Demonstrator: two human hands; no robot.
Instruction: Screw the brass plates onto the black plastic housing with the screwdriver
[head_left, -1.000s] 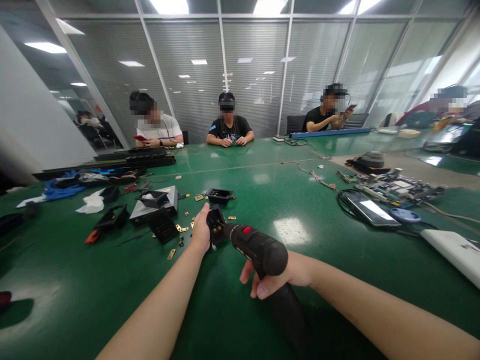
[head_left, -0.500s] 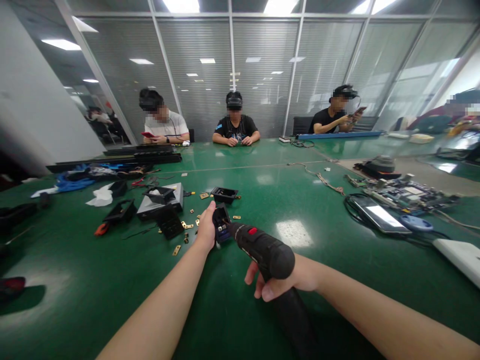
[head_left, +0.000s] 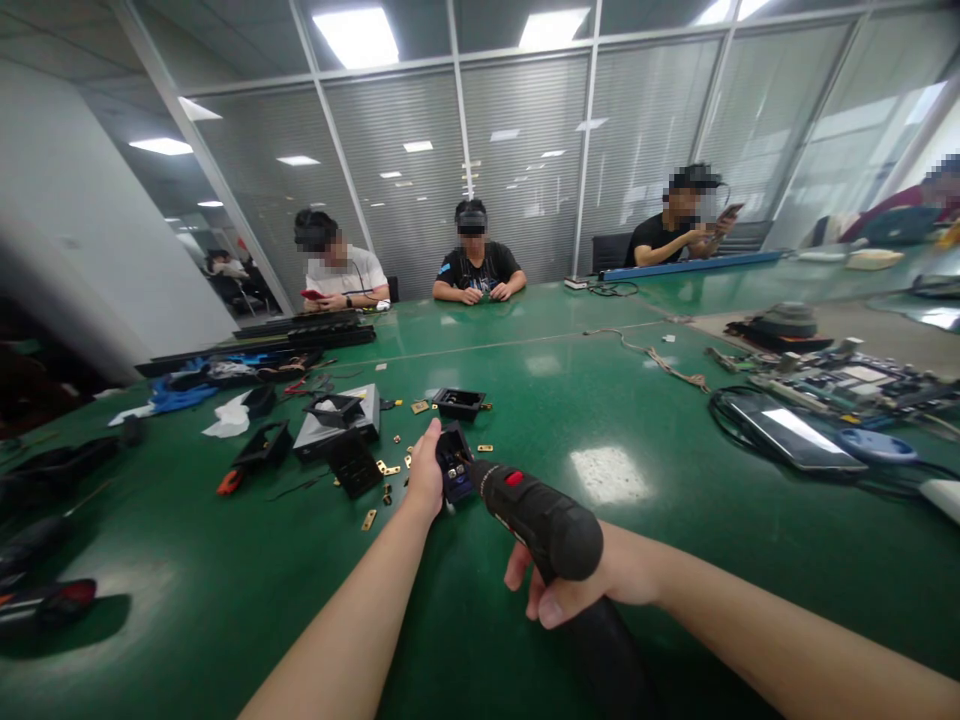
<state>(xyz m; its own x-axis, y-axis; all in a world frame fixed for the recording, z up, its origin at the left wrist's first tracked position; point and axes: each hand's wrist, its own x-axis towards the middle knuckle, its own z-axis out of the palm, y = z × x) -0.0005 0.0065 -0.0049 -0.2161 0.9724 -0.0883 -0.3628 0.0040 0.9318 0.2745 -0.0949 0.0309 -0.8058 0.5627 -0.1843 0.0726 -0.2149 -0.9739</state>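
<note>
Black socket housing [head_left: 452, 468]: propped on edge on the green table [head_left: 615, 400], its open side turned toward me, small metal terminals showing inside.
Left hand [head_left: 425, 472]: I close my fingers and thumb around the housing's left side, bracing it against the table.
Electric screwdriver [head_left: 541, 517]: black, with a red switch on top; its nose points into the housing's open face, touching or all but touching a terminal, and I cannot tell which.
Right hand [head_left: 583, 578]: wrapped tight around the driver's grip, just behind and right of the housing.
Step in hand: by my reading, I am driving a screw at one terminal inside the housing.
Next move: it calls for keeping the bit square to the screw and the housing pinned so it cannot twist.
Beyond the housing: a second black housing [head_left: 458, 403] and scattered brass contacts [head_left: 388, 468]; left of it, a grey box [head_left: 339, 430].
Far right of the housing: a tablet [head_left: 795, 432] and circuit boards [head_left: 847, 378].
Far side: other people sit at the table.
</note>
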